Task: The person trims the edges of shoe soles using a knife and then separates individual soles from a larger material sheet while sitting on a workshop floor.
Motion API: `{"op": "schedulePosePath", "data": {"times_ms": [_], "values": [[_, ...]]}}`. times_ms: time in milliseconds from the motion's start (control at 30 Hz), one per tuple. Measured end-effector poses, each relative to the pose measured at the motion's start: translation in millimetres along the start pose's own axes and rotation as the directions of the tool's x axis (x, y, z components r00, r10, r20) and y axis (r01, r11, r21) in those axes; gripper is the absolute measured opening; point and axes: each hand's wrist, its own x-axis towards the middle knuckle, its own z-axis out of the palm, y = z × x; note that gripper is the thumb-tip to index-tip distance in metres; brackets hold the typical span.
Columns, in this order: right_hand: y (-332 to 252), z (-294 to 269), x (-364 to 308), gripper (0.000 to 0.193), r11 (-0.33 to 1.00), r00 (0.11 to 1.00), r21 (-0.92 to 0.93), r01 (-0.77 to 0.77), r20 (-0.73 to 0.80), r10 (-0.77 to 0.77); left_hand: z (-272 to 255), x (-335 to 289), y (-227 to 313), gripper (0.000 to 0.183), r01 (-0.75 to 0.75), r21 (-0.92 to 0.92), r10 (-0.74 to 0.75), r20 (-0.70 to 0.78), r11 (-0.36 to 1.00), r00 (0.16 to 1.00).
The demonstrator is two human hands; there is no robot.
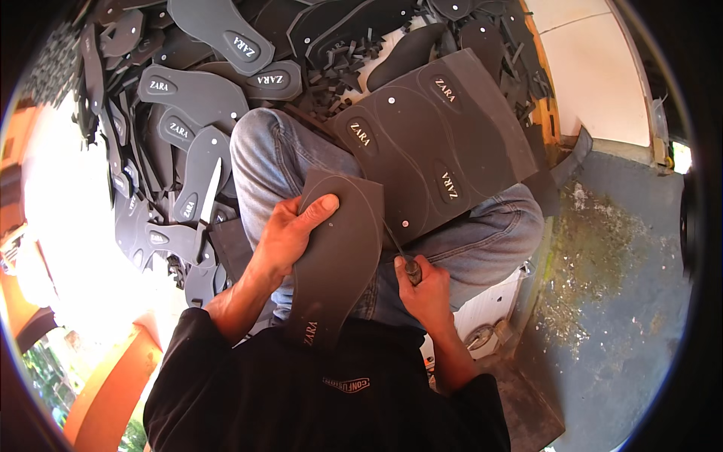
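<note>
My left hand (pixel 290 233) grips a dark grey foam sole piece (pixel 339 248), thumb flat on top and fingers underneath. A curved outline runs along its edge, and light lettering marks its near end. My right hand (pixel 425 292) is closed round the handle of a thin-bladed hand tool (pixel 410 265). Its narrow metal shaft points away from me, up to the right edge of the sole piece; I cannot tell whether the tip touches. Across my knees lies a larger dark foam sheet (pixel 482 139) with several sole outlines and raised lettered ovals, partly behind the sole piece.
Cut grey soles (pixel 188 94) lie heaped at the left and far side. A knife (pixel 213 184) with a pale blade and black handle rests among them. Small dark offcuts (pixel 339 68) are scattered beyond my knees. At the right is a stained blue-grey floor (pixel 617 301) beside white tiles (pixel 595 68).
</note>
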Motion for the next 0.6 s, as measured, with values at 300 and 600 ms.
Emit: {"op": "schedulePosePath", "data": {"times_ms": [300, 600], "values": [[-38, -1, 98, 0.021, 0.921, 0.918, 0.053, 0.385, 0.079, -0.388, 4, -6, 5, 0.033, -0.076, 0.235, 0.053, 0.102, 0.969, 0.993], [-50, -39, 110, 0.017, 0.793, 0.971, 0.595, -0.133, 0.240, -0.017, 1, 36, -6, 0.044, 0.013, 0.009, -0.015, 0.143, 1.000, 0.990]]}}
